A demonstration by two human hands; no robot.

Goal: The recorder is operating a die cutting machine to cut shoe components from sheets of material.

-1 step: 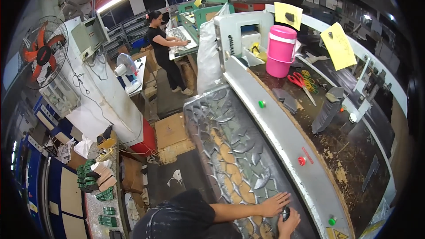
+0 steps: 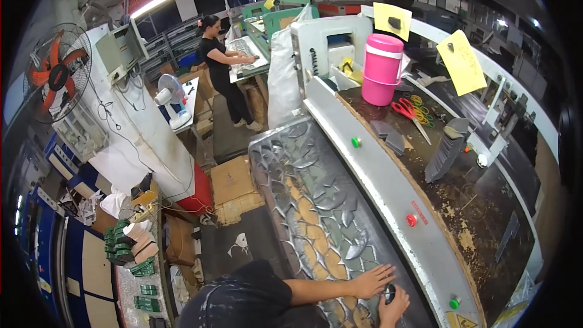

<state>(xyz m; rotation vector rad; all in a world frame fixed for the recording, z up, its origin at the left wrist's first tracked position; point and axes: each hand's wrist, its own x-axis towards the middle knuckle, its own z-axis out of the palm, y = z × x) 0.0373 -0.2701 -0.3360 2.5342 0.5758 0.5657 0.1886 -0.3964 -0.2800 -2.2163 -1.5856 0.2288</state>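
My left hand (image 2: pixel 371 280) lies flat, fingers stretched out, on a dark sheet (image 2: pixel 382 237) whose left part is cut into many curved shapes with pale edges and tan and green gaps. Close beside it, my right hand (image 2: pixel 396 308) curls its fingers round a small dark rounded object (image 2: pixel 388 293), shiny on top. The object rests at the sheet near my left fingertips; its exact kind cannot be made out. My left forearm reaches across the cut part from the lower left.
A long grey machine beam (image 2: pixel 376 176) with green and red buttons runs beside the sheet. Behind it, a pink jug (image 2: pixel 381 70), red-handled scissors (image 2: pixel 408 112) and a stack of dark cut pieces (image 2: pixel 446 149) stand on a worn surface. Another person (image 2: pixel 226 70) works farther back.
The whole view has shifted slightly to the left. Both hands and the dark object stay in nearly the same places.
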